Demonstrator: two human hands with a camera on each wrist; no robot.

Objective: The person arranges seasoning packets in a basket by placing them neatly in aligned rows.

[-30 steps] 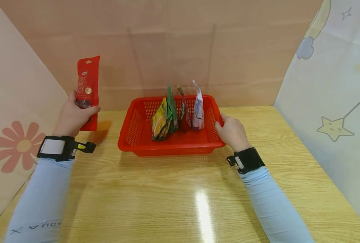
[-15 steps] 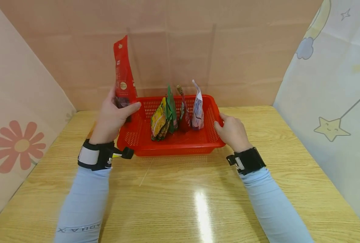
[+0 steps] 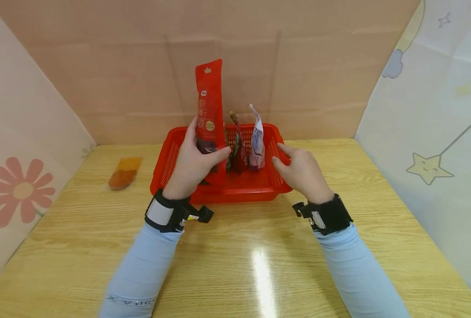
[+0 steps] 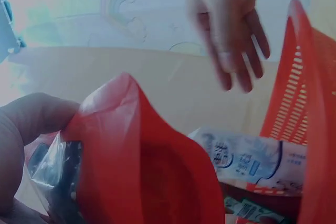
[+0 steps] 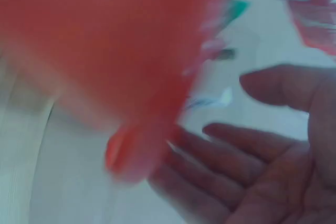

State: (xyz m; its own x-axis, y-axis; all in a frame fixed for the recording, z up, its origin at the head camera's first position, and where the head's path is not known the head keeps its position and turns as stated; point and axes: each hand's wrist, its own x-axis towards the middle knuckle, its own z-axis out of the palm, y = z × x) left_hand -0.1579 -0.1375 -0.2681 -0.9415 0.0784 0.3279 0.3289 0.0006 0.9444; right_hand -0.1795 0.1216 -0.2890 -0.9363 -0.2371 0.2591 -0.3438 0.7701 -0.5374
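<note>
My left hand (image 3: 191,165) grips a tall red snack pouch (image 3: 209,104) by its lower part, thumb on the right side. The pouch stands upright over the left half of a red plastic basket (image 3: 243,194). Dark contents show through its clear window in the left wrist view. My right hand (image 3: 305,172) is beside the basket's right rim, fingers spread and nothing in them; in the right wrist view the fingertips overlap the blurred rim. Inside the basket stand a white-and-lilac packet (image 3: 257,145) and a dark red packet (image 3: 239,150). Packets further left are mostly hidden behind the pouch.
An orange-brown see-through pouch (image 3: 125,173) lies on the wooden table (image 3: 227,265), left of the basket. A papered back wall (image 3: 319,79) rises close behind it. Decorated panels border the table left and right.
My left hand has carried the red pouch rightward from beside the basket to over it. My right hand has let go of the basket's right rim and spread its fingers.
</note>
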